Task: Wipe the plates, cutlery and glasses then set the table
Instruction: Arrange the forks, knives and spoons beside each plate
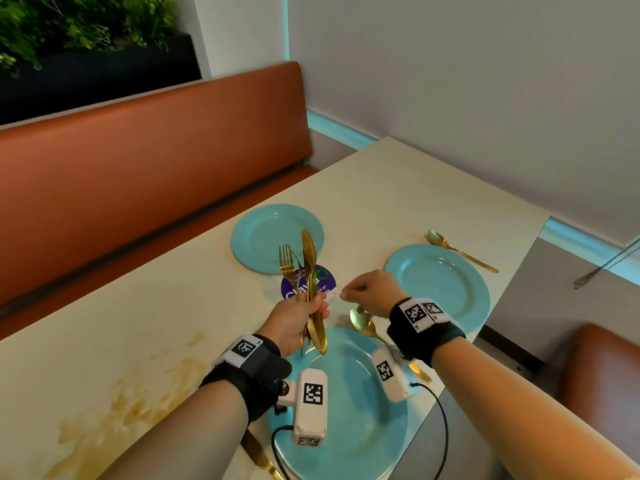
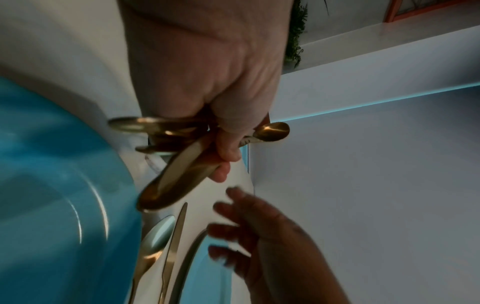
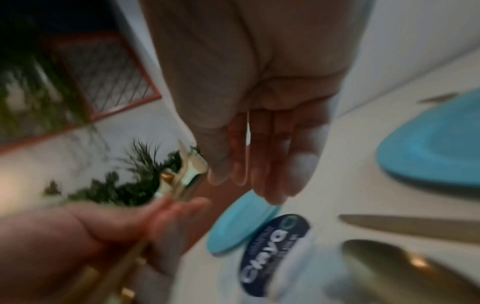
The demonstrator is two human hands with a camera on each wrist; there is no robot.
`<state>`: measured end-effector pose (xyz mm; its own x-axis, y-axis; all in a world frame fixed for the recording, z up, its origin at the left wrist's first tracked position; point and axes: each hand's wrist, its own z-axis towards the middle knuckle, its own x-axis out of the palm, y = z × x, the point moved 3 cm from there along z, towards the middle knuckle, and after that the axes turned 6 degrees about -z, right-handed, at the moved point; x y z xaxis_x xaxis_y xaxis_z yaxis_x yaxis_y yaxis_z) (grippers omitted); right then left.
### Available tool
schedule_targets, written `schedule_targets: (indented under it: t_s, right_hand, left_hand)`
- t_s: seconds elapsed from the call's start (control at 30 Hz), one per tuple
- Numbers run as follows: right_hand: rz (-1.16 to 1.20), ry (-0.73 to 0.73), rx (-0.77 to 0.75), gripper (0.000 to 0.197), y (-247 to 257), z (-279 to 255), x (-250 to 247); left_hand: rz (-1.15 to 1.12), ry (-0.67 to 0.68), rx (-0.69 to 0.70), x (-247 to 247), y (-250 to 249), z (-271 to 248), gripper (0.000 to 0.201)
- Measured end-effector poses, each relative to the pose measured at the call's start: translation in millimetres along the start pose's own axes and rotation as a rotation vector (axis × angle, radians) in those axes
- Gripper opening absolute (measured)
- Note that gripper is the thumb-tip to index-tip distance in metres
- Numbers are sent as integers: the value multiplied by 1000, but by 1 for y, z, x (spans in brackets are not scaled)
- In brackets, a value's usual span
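Observation:
My left hand (image 1: 311, 317) grips a bunch of gold cutlery (image 1: 304, 271), forks and knives pointing up, above the near teal plate (image 1: 346, 410). In the left wrist view the handles (image 2: 176, 170) stick out below the curled fingers (image 2: 226, 148). My right hand (image 1: 349, 292) hovers just right of the bunch, fingers (image 3: 262, 164) straight and relaxed, holding nothing. A gold spoon (image 1: 362, 323) and a knife (image 3: 415, 226) lie right of the near plate. Another spoon (image 1: 460, 251) lies beyond the right plate (image 1: 446, 289). A third plate (image 1: 266, 237) sits farther off.
A purple-lidded wipes tub (image 1: 322, 282) stands between the plates, behind the cutlery. A gold knife (image 1: 258, 452) lies left of the near plate. A yellowish stain (image 1: 131, 407) marks the table at left. An orange bench (image 1: 156, 168) runs along the far side; a wall is at right.

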<state>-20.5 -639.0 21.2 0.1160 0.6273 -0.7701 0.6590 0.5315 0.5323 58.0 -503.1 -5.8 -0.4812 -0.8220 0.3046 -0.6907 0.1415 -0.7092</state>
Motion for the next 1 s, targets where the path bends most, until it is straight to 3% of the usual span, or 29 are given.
schedule_targets:
  t_s: [0.13,0.33,0.43,0.63,0.8,0.9,1.0]
  right_hand:
    - [277,57,-9,17,34,-5,7]
    - [7,-48,-46,21,64,-2,11]
    - [-38,37,-17,19,79,-6,16]
    - [314,150,168,11,99,-8,42]
    - [577,131,206,12,124,-4,50]
    - [430,6,56,17,140,10,46]
    - [-188,-60,-226,13,167,24,50]
  left_hand:
    - [-15,93,2,-3,-5,-9,13]
    - [71,73,81,-26,-19,-19,14]
    - [152,73,113,-41,-27,-25,11]
    - [96,58,113,-69,-39,-37,15]
    - [-119,-150,99,-116,-48,-37,8]
    - [-167,-264,123,-151,-60,-37,17]
    - [-171,-347,156,-178,-78,-35,15]
